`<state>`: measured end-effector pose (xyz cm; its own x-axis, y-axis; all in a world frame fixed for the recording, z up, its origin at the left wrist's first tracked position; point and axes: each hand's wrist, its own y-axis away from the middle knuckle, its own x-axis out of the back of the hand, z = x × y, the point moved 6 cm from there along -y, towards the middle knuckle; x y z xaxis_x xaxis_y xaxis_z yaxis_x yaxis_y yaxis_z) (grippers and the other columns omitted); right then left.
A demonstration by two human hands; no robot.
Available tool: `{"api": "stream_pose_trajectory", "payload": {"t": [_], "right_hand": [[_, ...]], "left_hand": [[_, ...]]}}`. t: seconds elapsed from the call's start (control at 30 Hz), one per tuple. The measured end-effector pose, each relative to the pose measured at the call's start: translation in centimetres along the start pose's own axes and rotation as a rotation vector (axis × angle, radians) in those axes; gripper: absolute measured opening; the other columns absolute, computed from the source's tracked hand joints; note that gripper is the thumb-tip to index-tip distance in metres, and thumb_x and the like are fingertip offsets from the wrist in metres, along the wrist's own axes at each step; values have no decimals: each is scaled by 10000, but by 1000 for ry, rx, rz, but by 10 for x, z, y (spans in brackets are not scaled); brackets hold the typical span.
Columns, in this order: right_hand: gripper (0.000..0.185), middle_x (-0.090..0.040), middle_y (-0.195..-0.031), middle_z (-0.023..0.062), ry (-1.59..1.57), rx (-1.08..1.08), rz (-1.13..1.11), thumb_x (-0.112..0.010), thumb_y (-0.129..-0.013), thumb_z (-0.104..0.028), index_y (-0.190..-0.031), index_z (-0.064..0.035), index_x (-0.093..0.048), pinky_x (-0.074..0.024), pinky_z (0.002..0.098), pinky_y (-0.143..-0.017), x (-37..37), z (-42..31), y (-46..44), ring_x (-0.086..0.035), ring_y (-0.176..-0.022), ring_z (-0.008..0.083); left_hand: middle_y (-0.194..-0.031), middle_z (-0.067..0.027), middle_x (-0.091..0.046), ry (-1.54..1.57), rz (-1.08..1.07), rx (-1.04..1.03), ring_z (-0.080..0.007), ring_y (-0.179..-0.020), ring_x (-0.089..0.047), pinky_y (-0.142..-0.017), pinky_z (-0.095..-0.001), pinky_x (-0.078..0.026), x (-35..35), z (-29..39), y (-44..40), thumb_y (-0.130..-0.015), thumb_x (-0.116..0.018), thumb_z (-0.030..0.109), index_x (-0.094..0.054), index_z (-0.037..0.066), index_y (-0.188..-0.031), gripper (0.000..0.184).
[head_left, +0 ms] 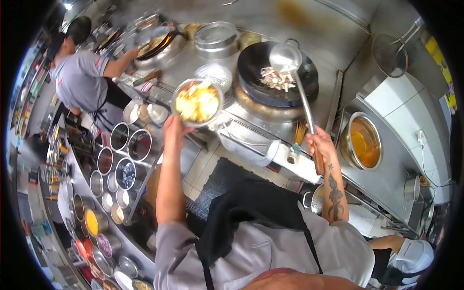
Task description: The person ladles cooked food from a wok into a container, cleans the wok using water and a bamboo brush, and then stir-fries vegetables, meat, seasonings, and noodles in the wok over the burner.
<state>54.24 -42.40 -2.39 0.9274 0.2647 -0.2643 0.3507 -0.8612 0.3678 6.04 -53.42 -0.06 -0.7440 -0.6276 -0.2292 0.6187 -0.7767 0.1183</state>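
My left hand (177, 126) grips the rim of a metal bowl (178, 117) filled with yellow and orange food pieces (197, 101). In my right hand (321, 142) is the wooden handle of a long metal ladle (302, 92), fingers wrapped round it. The ladle's round head is over the black wok (249, 63), beside pale, brownish sliced pieces (278, 79) lying in the wok. The bowl is held left of the wok, in front of a perforated metal dish (216, 73).
Left, a co-worker (82, 77) tends another wok (153, 47) with flames. Metal ingredient containers (126, 174) line the lower left. A bowl of amber liquid (365, 141) stands right; a strainer (389, 55) hangs above. Another person (411, 256) is at lower right. A bamboo brush (299, 133) stands near the wok.
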Motion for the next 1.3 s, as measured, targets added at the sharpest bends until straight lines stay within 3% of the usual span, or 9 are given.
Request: {"api": "stream_pose_trajectory", "payload": {"t": [0.13, 0.23, 0.33, 0.5, 1.0, 1.07, 1.13, 1.2, 1.3], "right_hand": [[393, -499, -646, 13, -31, 5, 14, -546, -887, -29, -1275, -61, -492, -378, 251, -359, -5, -17, 22, -471, -396, 106], [426, -491, -646, 17, -157, 24, 10, -553, -887, -30, -1304, -53, -474, -373, 251, -364, -5, -22, 29, -474, -407, 112], [429, -494, -656, 20, -234, 48, 34, -551, -886, -27, -1307, -51, -472, -375, 248, -372, -14, -35, 24, -476, -417, 111], [400, -499, -682, 22, -308, 52, 11, -547, -897, -35, -1290, -64, -475, -384, 261, -391, -31, -45, -1, -482, -427, 116], [385, -484, -674, 16, -416, -3, 54, -532, -904, -52, -1282, -76, -463, -372, 281, -415, -47, -38, -6, -448, -455, 121], [428, -478, -678, 16, -397, 42, 5, -545, -903, -59, -1320, -75, -451, -370, 273, -414, -50, -39, 1, -445, -454, 116], [473, -472, -681, 16, -360, 97, -89, -558, -903, -66, -1359, -74, -435, -367, 264, -412, -43, -34, 11, -445, -456, 113], [524, -471, -687, 17, -355, 100, -158, -576, -894, -64, -1389, -68, -405, -360, 250, -402, -35, -20, 16, -458, -465, 116], [534, -468, -685, 16, -236, 43, -164, -557, -881, -41, -1388, -68, -393, -345, 230, -386, -29, 5, 4, -430, -438, 113]], "left_hand": [[-850, -106, -635, -164, -238, -157, -178, -632, -635, -552, -295, -544, -137, 12, -70, -887, -487, 128, -600, -24, -959, 203], [-870, -194, -615, -572, -332, -415, -282, -718, -638, -629, -381, -525, -214, 2, -123, -867, -508, 99, -593, -41, -879, 164], [-959, -288, -571, -893, -268, -1067, -406, -868, -590, -754, -451, -480, -287, 2, -135, -848, -533, 81, -578, -54, -859, 143], [-1079, -311, -533, -737, -349, -1195, -476, -938, -533, -844, -484, -455, -353, -22, -157, -852, -532, 62, -588, -35, -899, 122], [-1165, -375, -474, -722, -394, -1155, -503, -1036, -508, -903, -483, -438, -359, -54, -153, -819, -569, 25, -565, -37, -879, 86], [-824, -228, -605, -740, -343, -820, -395, -878, -606, -834, -421, -498, -348, -71, -180, -859, -587, 69, -543, -44, -817, 128], [-700, -91, -585, -119, -397, -165, -235, -760, -633, -740, -360, -548, -329, -88, -178, -893, -585, 104, -546, -7, -786, 158], [-754, -35, -565, 125, -440, -145, -136, -719, -597, -680, -310, -561, -311, -73, -147, -921, -562, 117, -552, 25, -819, 137], [-822, -67, -558, 274, -322, 22, -166, -697, -580, -680, -316, -561, -268, -52, -107, -923, -549, 97, -529, 34, -872, 84]]}}
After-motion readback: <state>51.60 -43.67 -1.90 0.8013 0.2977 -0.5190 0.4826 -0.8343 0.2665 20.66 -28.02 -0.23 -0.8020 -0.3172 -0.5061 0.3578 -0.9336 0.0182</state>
